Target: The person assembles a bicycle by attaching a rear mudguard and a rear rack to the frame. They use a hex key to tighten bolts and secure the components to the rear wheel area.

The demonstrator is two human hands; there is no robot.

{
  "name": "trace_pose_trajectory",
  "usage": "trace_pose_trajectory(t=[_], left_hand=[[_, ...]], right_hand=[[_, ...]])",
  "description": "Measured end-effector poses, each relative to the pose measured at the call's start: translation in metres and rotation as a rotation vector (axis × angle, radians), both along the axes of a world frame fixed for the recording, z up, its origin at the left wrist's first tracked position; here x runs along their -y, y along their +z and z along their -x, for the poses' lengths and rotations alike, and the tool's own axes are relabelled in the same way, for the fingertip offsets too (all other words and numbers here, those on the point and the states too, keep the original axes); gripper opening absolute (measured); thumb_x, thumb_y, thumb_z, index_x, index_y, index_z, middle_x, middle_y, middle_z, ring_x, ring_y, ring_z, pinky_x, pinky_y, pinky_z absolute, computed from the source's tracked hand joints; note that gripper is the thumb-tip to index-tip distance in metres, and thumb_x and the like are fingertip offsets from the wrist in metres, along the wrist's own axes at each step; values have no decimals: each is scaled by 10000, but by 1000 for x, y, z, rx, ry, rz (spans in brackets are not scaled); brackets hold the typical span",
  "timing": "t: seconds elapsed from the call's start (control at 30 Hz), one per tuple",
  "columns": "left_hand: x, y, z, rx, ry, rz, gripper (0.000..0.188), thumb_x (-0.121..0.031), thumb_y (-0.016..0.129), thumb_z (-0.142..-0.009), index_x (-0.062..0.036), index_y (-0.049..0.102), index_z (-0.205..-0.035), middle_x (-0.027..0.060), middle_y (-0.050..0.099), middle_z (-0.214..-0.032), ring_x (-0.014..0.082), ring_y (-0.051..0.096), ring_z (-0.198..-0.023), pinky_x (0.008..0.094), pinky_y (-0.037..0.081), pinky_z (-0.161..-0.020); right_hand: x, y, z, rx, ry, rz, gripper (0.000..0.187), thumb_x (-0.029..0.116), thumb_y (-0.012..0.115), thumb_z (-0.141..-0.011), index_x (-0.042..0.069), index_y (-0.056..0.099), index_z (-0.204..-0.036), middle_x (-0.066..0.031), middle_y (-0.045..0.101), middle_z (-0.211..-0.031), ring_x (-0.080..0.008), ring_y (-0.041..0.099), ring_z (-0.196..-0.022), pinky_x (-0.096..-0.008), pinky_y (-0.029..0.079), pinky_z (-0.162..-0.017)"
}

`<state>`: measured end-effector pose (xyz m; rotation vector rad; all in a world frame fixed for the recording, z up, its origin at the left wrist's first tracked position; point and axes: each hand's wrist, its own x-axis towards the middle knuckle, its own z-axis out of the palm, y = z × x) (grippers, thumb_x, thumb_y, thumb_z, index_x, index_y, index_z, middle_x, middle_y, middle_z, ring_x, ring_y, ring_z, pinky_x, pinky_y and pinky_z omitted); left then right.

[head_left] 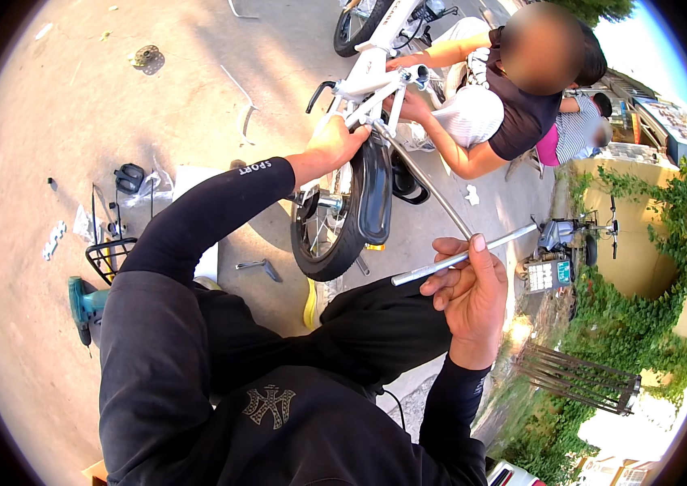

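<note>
My left hand [334,147] is closed around part of a white bicycle frame [372,77], just above a black mudguard [374,190] and a wheel with a black tyre [335,263]. In my right hand [471,293] is a silver T-handle wrench [428,180], gripped where its crossbar meets the long shaft. The shaft slants up and left, its tip reaching the frame beside my left fingers. What the tip sits on is too small to make out. Across from me, a person's hands [415,105] touch the same frame.
The crouching person [522,121] is close on the right. On the ground lie a teal power tool [87,306], a black rack [110,257], a pedal [129,178], a metal disc [147,59], bent rods [240,101] and a small grey tool [261,268]. Another bicycle wheel [356,28] stands farther off.
</note>
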<state>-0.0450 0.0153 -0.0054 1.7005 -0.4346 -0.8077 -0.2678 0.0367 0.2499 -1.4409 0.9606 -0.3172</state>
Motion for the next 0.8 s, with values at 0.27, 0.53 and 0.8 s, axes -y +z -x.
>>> trace_pose_trajectory(t=[0.27,0.53,0.8], left_hand=[[-16,28,-1,4,35,-2,521,-394,641,-912,95,627,-1089,248,682,-1039,321,683,-1017,431,520,-892],[-4,1,2,67,86,125,680,-448,622,-919,75,470,-1326,267,643,-1161,340,660,-1051,420,490,-929],[7,-10,-12,-69,-40,189,646,-417,632,-922,18,479,-1376,221,646,-1172,289,634,-1088,375,467,-971]], right_hand=[[-18,-36,-15,151,-170,915,743,-20,651,-940,1,223,-1547,-110,697,-782,-139,679,-625,-224,495,-545],[12,-49,-1,60,-95,1242,313,34,634,-973,15,543,-1271,-119,718,-817,-136,701,-632,-237,531,-564],[7,-3,11,-252,375,1326,527,-71,580,-890,-32,469,-1404,-209,689,-1139,-369,691,-1037,-408,545,-875]])
